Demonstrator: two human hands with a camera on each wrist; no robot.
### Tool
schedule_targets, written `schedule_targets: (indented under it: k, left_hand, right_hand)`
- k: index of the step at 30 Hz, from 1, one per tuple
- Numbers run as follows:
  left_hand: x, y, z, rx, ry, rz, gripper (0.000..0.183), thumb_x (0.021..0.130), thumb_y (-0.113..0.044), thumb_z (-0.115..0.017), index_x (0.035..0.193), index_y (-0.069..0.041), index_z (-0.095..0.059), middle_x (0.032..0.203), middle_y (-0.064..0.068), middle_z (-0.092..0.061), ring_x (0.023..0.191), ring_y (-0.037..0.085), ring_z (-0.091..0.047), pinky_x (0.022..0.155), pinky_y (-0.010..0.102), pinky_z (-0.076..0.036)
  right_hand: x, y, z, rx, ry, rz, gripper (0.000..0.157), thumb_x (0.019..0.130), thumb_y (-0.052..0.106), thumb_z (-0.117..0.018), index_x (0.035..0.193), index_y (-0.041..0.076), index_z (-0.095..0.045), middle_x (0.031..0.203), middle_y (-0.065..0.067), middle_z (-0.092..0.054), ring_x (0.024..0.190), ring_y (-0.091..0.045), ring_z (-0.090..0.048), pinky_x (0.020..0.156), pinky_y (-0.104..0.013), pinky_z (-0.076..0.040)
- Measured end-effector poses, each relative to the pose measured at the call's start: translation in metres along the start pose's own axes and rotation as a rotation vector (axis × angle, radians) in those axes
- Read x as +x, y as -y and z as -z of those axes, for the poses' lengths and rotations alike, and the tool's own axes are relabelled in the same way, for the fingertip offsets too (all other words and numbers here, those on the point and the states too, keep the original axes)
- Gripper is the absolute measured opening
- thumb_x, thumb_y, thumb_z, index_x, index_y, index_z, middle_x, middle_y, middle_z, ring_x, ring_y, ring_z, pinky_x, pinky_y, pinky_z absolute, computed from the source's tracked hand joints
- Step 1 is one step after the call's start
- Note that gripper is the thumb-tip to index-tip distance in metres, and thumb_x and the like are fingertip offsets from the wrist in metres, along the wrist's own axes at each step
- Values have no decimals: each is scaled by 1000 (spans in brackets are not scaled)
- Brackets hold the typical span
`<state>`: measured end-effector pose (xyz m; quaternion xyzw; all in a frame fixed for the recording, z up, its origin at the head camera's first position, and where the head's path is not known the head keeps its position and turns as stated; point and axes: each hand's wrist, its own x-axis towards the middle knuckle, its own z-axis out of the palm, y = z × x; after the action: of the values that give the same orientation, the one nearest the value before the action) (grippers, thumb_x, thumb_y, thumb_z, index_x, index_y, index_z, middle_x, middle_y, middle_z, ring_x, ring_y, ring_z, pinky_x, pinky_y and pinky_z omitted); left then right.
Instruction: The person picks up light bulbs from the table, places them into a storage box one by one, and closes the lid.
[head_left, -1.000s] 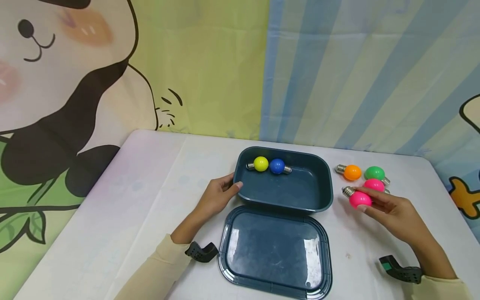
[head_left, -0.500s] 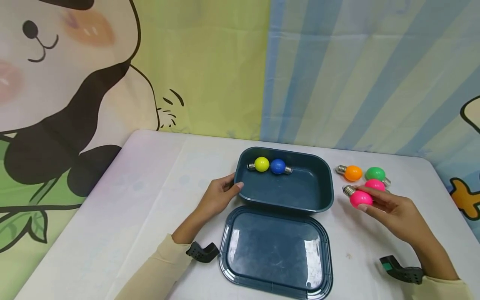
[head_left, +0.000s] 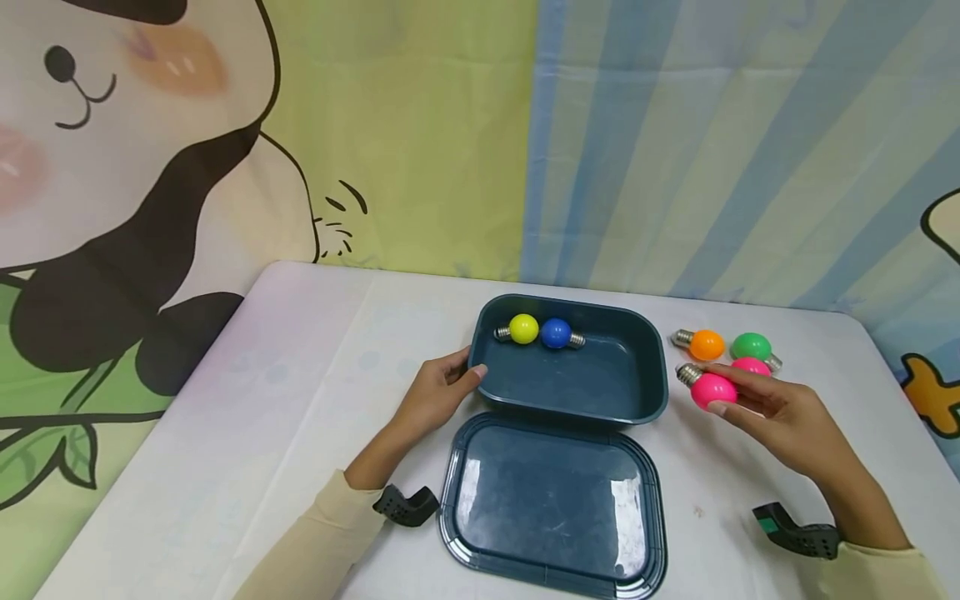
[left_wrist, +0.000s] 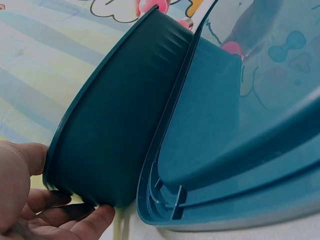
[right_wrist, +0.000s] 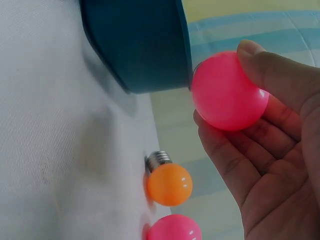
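My right hand (head_left: 787, 421) pinches a pink light bulb (head_left: 712, 391) between thumb and fingers, its metal screw base pointing up and left. In the right wrist view this pink bulb (right_wrist: 227, 92) is held off the table, near the box's end wall. My left hand (head_left: 438, 392) grips the left end of a dark teal plastic box (head_left: 570, 392), thumb over the rim. In the left wrist view its fingers (left_wrist: 95, 220) curl under the box wall (left_wrist: 115, 110). A yellow bulb (head_left: 523, 328) and a blue bulb (head_left: 556, 333) lie inside the box along its back wall.
Right of the box lie an orange bulb (head_left: 707, 344), a green bulb (head_left: 751, 346) and another pink bulb (head_left: 752, 366), partly hidden by my right hand. The box's matching lid (head_left: 551, 500) lies in front of it. A printed cloth (head_left: 420, 142) hangs behind the white table (head_left: 300, 367).
My right hand has shifted slightly left and up with the pink bulb. The left hand stays at the box, and the other bulbs have not moved.
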<state>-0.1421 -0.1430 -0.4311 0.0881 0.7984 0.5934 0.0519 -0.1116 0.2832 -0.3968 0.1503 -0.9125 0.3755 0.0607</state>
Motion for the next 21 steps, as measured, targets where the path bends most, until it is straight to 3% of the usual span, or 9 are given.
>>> schedule_targets:
  k: [21]
  left_hand:
    - [0, 0, 0, -18, 9, -5, 59, 98, -31, -60, 143, 3, -43, 139, 17, -52, 123, 25, -54, 94, 36, -49]
  right_hand:
    - [8, 10, -4, -31, -6, -11, 49, 84, 9, -78, 128, -5, -61, 116, -27, -61, 95, 17, -45, 70, -6, -47]
